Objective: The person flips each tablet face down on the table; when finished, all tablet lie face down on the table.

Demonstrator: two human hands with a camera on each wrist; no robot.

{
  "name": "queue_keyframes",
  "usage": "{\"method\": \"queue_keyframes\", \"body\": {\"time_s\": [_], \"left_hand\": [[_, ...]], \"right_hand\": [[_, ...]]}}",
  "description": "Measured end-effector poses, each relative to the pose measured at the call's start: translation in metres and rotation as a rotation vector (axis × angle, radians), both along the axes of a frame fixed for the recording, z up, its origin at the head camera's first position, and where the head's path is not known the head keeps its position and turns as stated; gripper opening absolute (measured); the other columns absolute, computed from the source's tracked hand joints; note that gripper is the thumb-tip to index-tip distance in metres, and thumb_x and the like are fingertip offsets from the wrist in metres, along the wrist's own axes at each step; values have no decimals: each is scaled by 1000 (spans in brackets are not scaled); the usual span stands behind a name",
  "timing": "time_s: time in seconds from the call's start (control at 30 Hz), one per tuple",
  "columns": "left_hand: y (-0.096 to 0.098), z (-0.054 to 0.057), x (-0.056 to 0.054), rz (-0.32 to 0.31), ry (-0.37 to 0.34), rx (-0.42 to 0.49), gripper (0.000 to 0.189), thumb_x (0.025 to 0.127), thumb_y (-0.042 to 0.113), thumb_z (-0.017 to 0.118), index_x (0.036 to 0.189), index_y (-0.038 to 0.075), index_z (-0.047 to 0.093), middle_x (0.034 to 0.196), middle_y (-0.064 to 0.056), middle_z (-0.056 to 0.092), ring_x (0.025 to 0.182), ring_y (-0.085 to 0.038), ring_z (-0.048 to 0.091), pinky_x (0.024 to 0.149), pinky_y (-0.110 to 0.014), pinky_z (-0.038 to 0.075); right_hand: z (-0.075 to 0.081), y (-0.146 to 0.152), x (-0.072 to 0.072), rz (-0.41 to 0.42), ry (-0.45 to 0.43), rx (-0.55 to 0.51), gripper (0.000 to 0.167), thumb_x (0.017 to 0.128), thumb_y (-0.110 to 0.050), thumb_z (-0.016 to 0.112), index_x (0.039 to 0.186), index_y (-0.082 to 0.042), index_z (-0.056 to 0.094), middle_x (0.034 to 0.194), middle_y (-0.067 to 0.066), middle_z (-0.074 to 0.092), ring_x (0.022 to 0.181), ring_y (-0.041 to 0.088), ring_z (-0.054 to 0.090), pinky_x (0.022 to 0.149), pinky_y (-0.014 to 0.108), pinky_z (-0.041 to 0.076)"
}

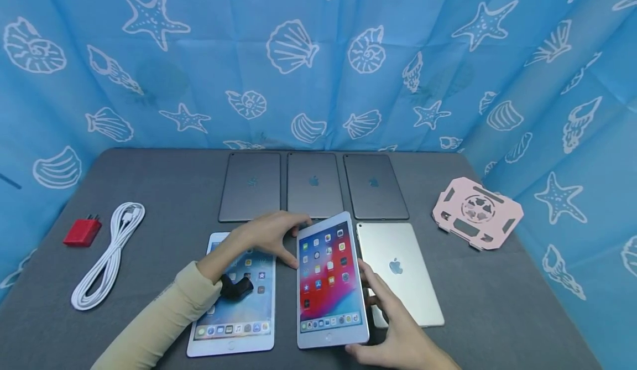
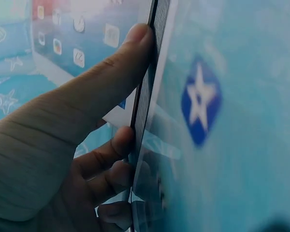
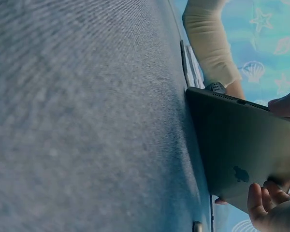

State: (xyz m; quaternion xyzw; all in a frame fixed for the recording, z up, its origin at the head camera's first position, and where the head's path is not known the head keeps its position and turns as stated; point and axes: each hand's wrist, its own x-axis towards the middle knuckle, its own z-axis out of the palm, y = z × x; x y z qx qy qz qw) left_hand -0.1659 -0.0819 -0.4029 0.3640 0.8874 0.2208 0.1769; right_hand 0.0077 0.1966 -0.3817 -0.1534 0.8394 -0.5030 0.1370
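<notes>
A white-framed tablet (image 1: pixel 329 281) with a lit red-and-blue home screen is tilted, its right side raised off the table. At its upper left corner my left hand (image 1: pixel 276 234) holds it, thumb by the left edge; the left wrist view shows thumb and fingertips (image 2: pixel 122 140) along that edge. My right hand (image 1: pixel 395 326) grips its right side, thumb by the lower edge and fingers against the back (image 3: pixel 239 145), seen in the right wrist view. Under my left forearm lies another lit tablet (image 1: pixel 239 303), partly hidden. A silver tablet (image 1: pixel 398 270) lies face down to the right.
Three dark tablets, a left (image 1: pixel 251 187), a middle (image 1: pixel 314 185) and a right one (image 1: pixel 375 187), lie face down in a back row. A red charger plug (image 1: pixel 82 232) and coiled white cable (image 1: pixel 106 265) are at left. A pink stand (image 1: pixel 478 212) sits at right. A blue curtain (image 1: pixel 318 82) hangs behind.
</notes>
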Motion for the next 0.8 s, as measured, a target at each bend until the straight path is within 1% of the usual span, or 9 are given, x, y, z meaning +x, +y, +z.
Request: {"method": "queue_keyframes", "body": {"time_s": [0.17, 0.3, 0.33, 0.47, 0.53, 0.7, 0.8], "left_hand": [[10, -2, 0, -16, -7, 42, 83, 74, 49, 90, 140, 16, 53, 99, 2, 54, 92, -12, 49, 83, -29, 41], [18, -4, 2, -25, 9, 66, 83, 74, 50, 89, 139, 16, 51, 102, 2, 55, 91, -11, 49, 81, -28, 41], [19, -5, 3, -28, 13, 74, 82, 74, 50, 89, 138, 16, 51, 102, 2, 55, 91, -11, 49, 81, -28, 41], [25, -5, 6, -40, 40, 98, 79, 75, 50, 88, 136, 16, 51, 103, 2, 56, 91, -11, 49, 79, -27, 40], [27, -6, 6, -42, 52, 104, 78, 75, 50, 89, 135, 17, 52, 103, 2, 57, 91, -11, 49, 78, -26, 40], [29, -7, 7, -40, 78, 107, 74, 74, 49, 90, 130, 18, 53, 100, 3, 57, 89, -10, 48, 75, -25, 39], [29, -7, 7, -44, 82, 113, 70, 74, 48, 90, 125, 18, 53, 99, 3, 56, 88, -10, 48, 75, -25, 39]], "right_hand": [[3, 1, 0, 30, 55, -47, 113, 79, -20, 88, 164, -32, 16, 152, 3, 41, 129, 5, 43, 94, 25, 53], [4, 2, -1, 68, 99, -89, 115, 78, -13, 88, 165, -27, 14, 150, 5, 40, 130, 7, 42, 94, 26, 52], [4, 2, -1, 73, 99, -98, 115, 78, -13, 88, 165, -27, 14, 150, 5, 39, 130, 8, 42, 94, 27, 51], [5, 0, 0, 93, 92, -117, 115, 78, -11, 87, 166, -26, 13, 148, 5, 36, 126, 8, 42, 93, 27, 49], [5, 0, -1, 113, 118, -126, 116, 77, -10, 87, 166, -22, 13, 147, 7, 36, 123, 8, 42, 90, 28, 49], [3, -2, -3, 162, 224, -148, 116, 74, -9, 86, 165, -11, 14, 143, 12, 38, 120, 10, 41, 86, 31, 47], [3, -4, -4, 171, 217, -157, 116, 75, -9, 86, 165, -12, 14, 141, 11, 37, 121, 10, 40, 86, 32, 47]]}}
